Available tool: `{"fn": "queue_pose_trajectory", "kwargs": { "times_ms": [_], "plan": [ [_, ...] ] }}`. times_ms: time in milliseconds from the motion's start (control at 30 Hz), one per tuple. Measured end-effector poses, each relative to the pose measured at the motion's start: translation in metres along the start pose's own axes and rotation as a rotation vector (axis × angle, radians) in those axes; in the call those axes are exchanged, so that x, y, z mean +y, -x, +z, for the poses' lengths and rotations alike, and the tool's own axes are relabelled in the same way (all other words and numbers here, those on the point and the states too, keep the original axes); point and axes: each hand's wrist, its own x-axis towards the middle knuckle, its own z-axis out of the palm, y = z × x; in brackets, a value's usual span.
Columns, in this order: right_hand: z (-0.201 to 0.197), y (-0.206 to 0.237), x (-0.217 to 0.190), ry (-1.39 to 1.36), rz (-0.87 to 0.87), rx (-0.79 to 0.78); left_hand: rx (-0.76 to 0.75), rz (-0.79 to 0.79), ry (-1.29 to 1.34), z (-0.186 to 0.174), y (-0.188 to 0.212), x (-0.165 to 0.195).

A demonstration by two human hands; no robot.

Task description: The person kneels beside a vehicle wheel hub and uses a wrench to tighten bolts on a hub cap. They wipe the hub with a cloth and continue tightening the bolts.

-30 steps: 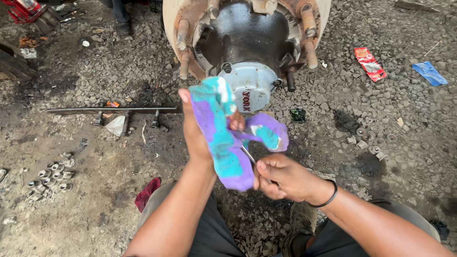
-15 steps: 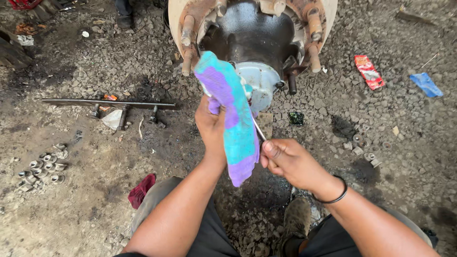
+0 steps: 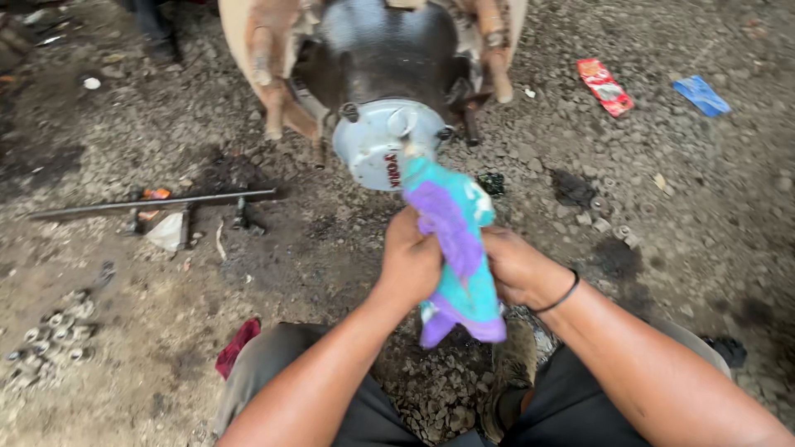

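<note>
Cloth (image 3: 457, 248): teal and purple rag, bunched upright between both hands, its top end touching the grey hub cap (image 3: 383, 141) of the wheel hub (image 3: 381, 58) above. Left hand (image 3: 411, 261): fingers clamped around the cloth's left side. Right hand (image 3: 515, 266): fingers closed on the cloth's right side; black band (image 3: 556, 295) at the wrist. Ground (image 3: 679, 215): dirty gravel. Long metal bar (image 3: 157, 201): lying flat, well left of the hands. Red wrapper (image 3: 605, 86) and blue scrap (image 3: 701, 95): upper right. Red rag (image 3: 237, 348): beside the left knee. Small metal rings (image 3: 50, 331): clustered far left.
</note>
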Motion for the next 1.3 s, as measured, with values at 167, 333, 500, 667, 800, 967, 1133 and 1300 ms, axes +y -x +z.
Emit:
{"fn": "queue_pose_trajectory", "kwargs": {
  "times_ms": [167, 333, 500, 667, 800, 967, 1133, 1300],
  "plan": [
    [-0.003, 0.003, -0.03, -0.093, -0.278, -0.236, 0.201, -0.176, 0.092, 0.0, 0.001, 0.021],
    [0.019, 0.023, -0.02, -0.356, -0.26, -0.349, 0.065, 0.174, -0.565, 0.042, 0.029, 0.028],
    [0.042, 0.024, 0.004, -0.303, -0.403, -0.081, 0.188, 0.221, -0.651, 0.035, 0.02, 0.004],
    [0.058, 0.055, 0.017, 0.34, -0.658, -0.186, 0.341, 0.28, -0.697, 0.003, 0.001, -0.008],
    [0.053, 0.085, 0.002, 1.205, -1.297, 0.022, 0.311, 0.237, -0.594, -0.003, -0.002, -0.007],
    [0.025, 0.063, -0.044, 0.9, -0.994, 0.234, 0.044, 0.175, -0.536, 0.017, 0.014, -0.001],
    [-0.005, 0.048, -0.048, 0.462, -0.646, 0.036, -0.321, 0.047, -0.52, 0.037, 0.023, -0.009],
    [-0.049, 0.034, -0.081, -0.281, -0.518, 0.252, -0.421, -0.034, -0.456, 0.045, 0.025, -0.016]
  ]
}}
